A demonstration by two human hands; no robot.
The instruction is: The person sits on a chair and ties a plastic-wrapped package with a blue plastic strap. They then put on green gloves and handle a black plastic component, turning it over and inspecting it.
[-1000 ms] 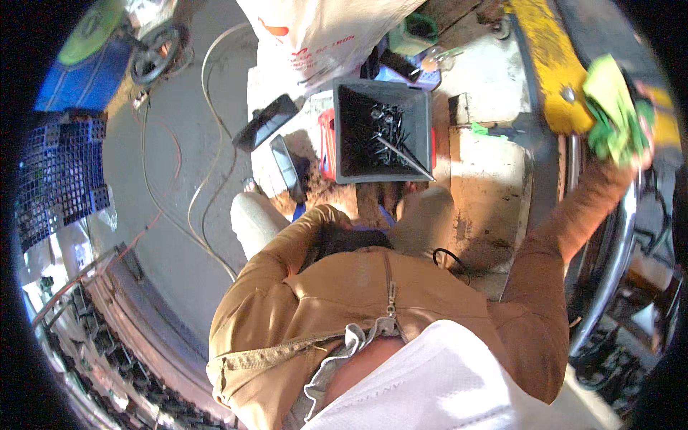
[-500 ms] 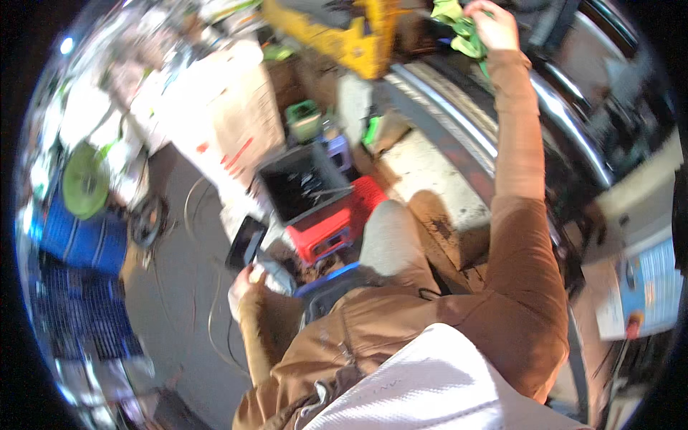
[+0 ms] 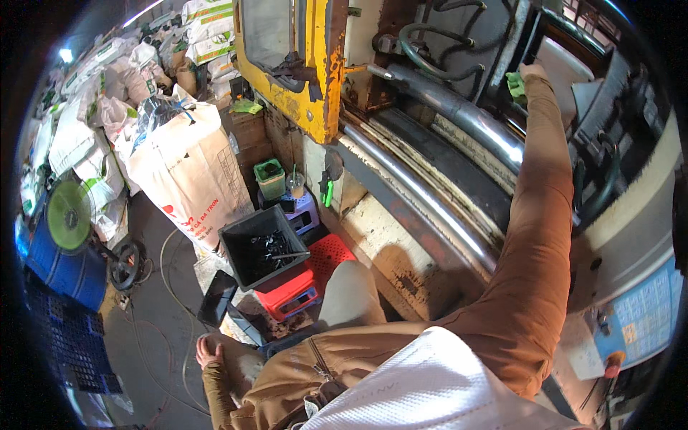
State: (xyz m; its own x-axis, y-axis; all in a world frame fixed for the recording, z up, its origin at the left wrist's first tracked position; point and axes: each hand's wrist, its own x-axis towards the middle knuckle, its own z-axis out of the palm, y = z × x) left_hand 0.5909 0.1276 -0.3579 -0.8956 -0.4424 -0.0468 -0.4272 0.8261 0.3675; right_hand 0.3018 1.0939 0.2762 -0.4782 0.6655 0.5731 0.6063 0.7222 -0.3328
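My right hand point(image 3: 534, 70) is stretched far up into a big machine, shut on a green cloth point(image 3: 516, 84) that presses against dark metal next to a shiny steel bar point(image 3: 466, 118). The orange-brown sleeve runs down from it to my chest. My left hand point(image 3: 209, 351) is low at the left, resting on my grey trouser knee near the floor. Its fingers are partly hidden, so its grip is unclear. Nearest to it are a black flat phone-like slab point(image 3: 216, 297) and a red plastic stool point(image 3: 297, 290).
A black bin point(image 3: 244, 244) holding dark metal parts stands on the red stool. A tall brown paper sack point(image 3: 190, 168), white sacks, a blue drum point(image 3: 61, 265), a small green tub point(image 3: 271, 178) and floor cables lie left. A yellow machine guard point(image 3: 308, 79) hangs above.
The view has swung toward the machine. My right hand with the green cloth has reached deeper, past the yellow guard. My left hand has dropped from beside the black slab to my knee.
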